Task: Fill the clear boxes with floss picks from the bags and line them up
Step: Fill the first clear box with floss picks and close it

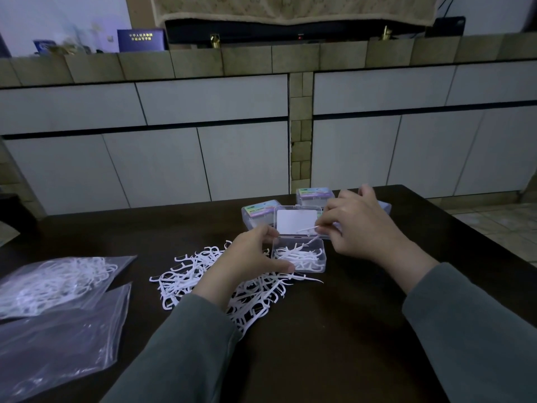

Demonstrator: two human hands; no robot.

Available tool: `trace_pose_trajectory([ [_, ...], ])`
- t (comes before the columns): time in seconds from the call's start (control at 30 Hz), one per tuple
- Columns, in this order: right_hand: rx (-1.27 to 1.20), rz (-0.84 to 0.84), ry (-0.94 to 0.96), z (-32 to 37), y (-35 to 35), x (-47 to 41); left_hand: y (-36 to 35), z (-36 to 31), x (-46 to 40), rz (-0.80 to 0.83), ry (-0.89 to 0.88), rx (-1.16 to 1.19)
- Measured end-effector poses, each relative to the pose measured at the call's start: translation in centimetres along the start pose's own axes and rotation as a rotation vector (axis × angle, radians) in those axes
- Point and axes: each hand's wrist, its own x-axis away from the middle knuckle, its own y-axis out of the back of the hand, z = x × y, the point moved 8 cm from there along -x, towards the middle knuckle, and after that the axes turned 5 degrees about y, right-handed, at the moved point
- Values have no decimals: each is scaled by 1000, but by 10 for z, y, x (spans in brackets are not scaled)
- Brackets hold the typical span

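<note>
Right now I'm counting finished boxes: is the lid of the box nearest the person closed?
No: the open box has its lid standing up, floss picks visible inside.

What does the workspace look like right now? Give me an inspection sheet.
Surface: dark table, bare in front of the right arm.
Job's things: open clear box partly filled with picks; loose floss picks heaped beside it; two closed boxes behind; full bag and emptied bag at left.
Clutter: nothing seen.
Grippers: left hand grips the open box's side; right hand pinches one floss pick above the box.
Cables: nothing seen on the table.
Surroundings: white cabinet doors under a tiled counter.
</note>
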Motion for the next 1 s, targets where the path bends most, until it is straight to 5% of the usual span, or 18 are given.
trace_pose_trajectory([
  [0.2,-191,75,-37,26,-30,-5,1,-1,1,-7,-9,-11],
  [0.63,-256,270,30,20,-54,-11,0,0,0,-11,-11,-22],
  [1.0,-252,315,-113,-7,-47,-11,-1,2,-3,-21,-29,-27],
])
